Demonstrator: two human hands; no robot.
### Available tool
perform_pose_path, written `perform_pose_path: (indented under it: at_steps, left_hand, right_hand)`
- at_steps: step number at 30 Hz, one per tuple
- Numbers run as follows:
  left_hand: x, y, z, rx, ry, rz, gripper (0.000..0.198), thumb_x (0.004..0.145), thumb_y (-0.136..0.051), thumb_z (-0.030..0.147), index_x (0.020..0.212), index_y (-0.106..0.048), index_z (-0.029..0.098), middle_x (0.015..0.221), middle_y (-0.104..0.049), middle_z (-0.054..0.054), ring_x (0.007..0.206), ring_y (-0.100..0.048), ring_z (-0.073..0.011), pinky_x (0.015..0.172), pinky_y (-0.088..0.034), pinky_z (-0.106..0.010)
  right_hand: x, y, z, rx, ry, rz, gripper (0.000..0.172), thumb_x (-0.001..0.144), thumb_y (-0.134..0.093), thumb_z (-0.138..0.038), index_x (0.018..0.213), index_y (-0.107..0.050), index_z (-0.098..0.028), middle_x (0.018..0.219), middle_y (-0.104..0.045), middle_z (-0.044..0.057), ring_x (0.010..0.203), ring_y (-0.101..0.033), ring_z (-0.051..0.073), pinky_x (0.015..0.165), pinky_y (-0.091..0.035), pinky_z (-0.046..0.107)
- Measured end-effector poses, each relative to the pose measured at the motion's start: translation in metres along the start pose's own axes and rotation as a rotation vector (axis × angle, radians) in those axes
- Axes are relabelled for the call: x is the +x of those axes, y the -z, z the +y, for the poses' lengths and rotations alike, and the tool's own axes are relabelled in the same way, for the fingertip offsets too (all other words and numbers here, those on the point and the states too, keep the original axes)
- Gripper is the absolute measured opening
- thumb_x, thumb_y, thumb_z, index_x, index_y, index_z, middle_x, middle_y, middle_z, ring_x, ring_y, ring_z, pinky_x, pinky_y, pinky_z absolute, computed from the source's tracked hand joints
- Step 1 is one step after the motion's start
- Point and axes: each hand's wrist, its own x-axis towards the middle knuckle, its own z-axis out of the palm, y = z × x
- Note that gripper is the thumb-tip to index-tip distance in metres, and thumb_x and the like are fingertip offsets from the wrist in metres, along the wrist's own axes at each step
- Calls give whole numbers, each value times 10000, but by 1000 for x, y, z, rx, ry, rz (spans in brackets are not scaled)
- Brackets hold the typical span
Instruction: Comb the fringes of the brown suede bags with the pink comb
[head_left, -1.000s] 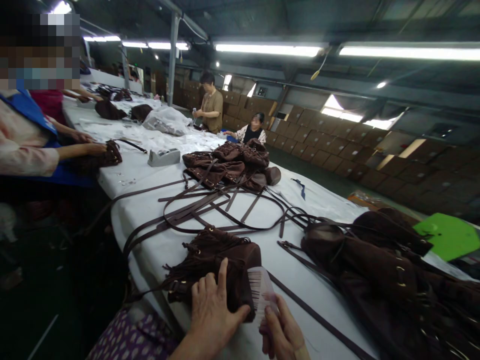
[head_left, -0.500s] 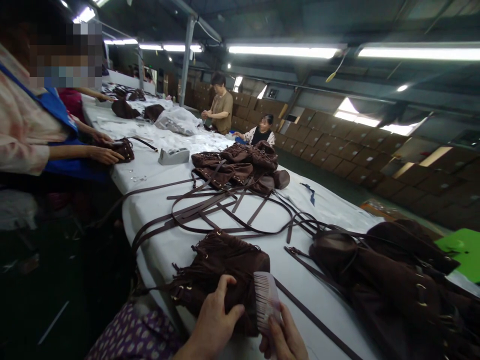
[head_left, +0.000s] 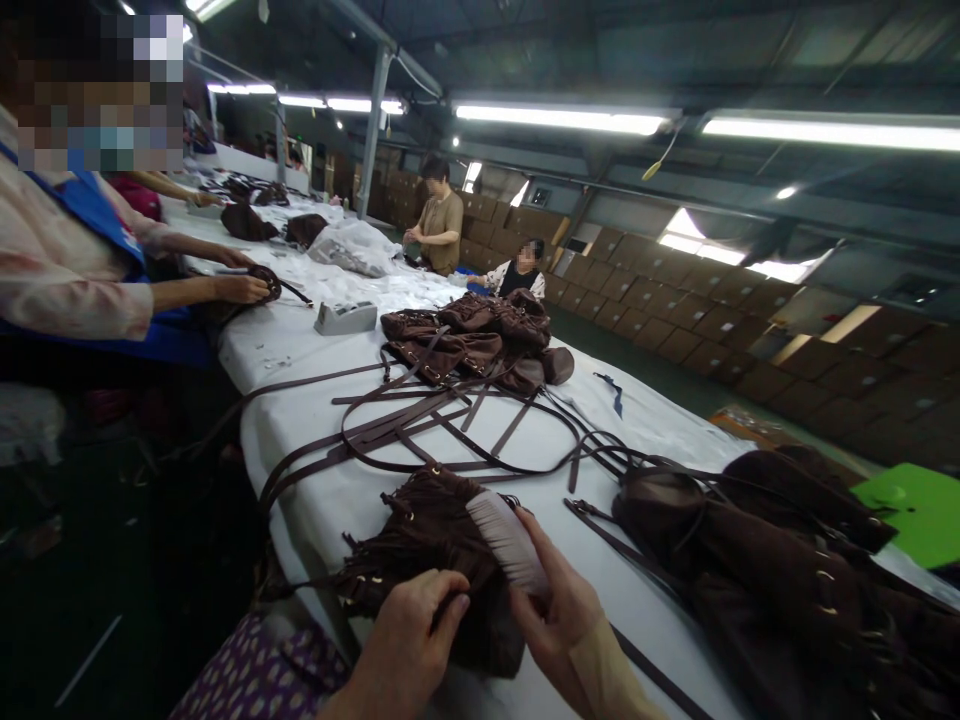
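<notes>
A dark brown fringed bag with gold eyelets lies on its side at the near edge of the table. My left hand is at its front, thumb and forefinger pinched together on the fringe strands; the strands between the fingertips are mostly hidden. In my right hand is a pale, translucent comb, held by its lower end. Its teeth face left, over the fringe at the bag's upper right side.
Brown straps loop across the white table. Behind them is a pile of brown bags beside a grey tape dispenser. More bags lie right, near a green sheet. A co-worker handles a bag at left.
The comb has moved up and left over the fringe and tilted leftward. My left hand's spread fingers have closed into a pinch. The co-worker at left has shifted the bag in hand.
</notes>
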Motion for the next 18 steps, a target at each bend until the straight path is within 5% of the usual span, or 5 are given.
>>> perform_pose_path:
  at_steps: [2,6,9,13,18]
  left_hand:
    - [5,7,8,51,-43,-8,270,930,-417,305,954,-675,233,955,-715,-49,879,-662,-206,788,-491,-290]
    - [16,15,14,179,-78,-37,291,921,-385,233,888,-673,212,887,-703,-62,843,-650,-216,785,-471,-322]
    - [26,20,12,238,-28,-57,282,902,-403,215,821,-673,207,840,-704,-56,831,-646,-222,773,-451,-334]
    - [39,36,21,135,-8,-74,206,863,-503,264,795,-693,223,810,-710,-28,806,-644,-202,765,-447,-314]
    - [48,59,32,-233,18,144,320,835,-581,390,1097,-626,212,889,-663,-26,722,-605,-156,662,-480,-268]
  right_hand:
    - [12,-1,-16,-148,98,-127,730,754,-555,-209,1459,-368,-185,1266,-580,149,1009,-614,273,872,-497,396]
    - [22,-18,-32,-125,90,-387,565,761,-651,-271,1318,-564,-228,968,-707,73,837,-656,258,772,-508,346]
    - [20,-31,-28,185,-9,-544,259,824,-635,-356,1021,-711,-206,777,-681,-1,709,-629,173,632,-486,228]
    - [10,-42,-14,589,-360,-777,438,813,-637,-540,1023,-645,-156,490,-491,-86,373,-409,64,334,-314,133]
    - [3,-48,-14,1151,-533,-688,534,659,-768,-591,905,-595,-151,408,-430,-118,284,-263,16,283,-196,113]
